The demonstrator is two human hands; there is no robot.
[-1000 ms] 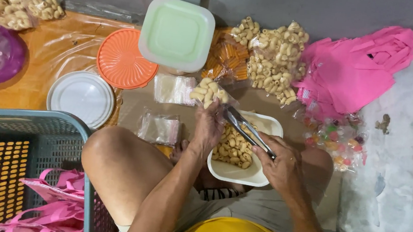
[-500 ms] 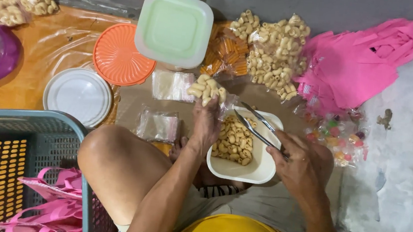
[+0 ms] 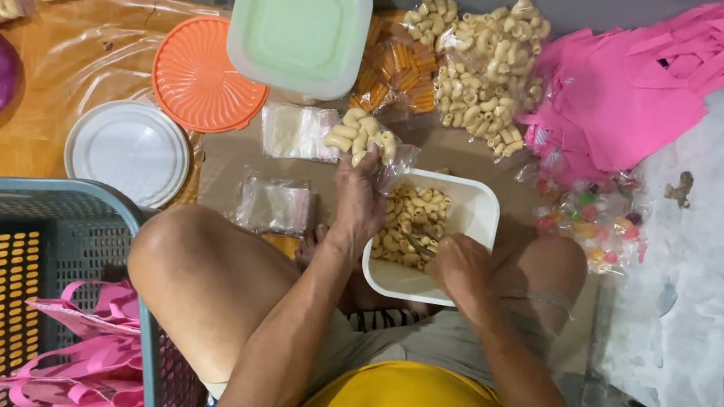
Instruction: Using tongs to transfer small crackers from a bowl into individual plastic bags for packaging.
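Your left hand (image 3: 357, 196) pinches the mouth of a small clear plastic bag of pale curled crackers (image 3: 362, 135), holding it just beyond the far rim of the white rectangular plastic tub (image 3: 476, 213). Your right hand (image 3: 459, 267) is curled closed around metal tongs (image 3: 419, 242) that reach down into that tub, among the loose crackers (image 3: 409, 219) heaped in it. Left of the tub lie two flat clear packets (image 3: 275, 204), then a round white lid (image 3: 128, 150). Beyond the tub sits a pale green square container (image 3: 300, 25); right of it, pink plastic bags (image 3: 642, 97)
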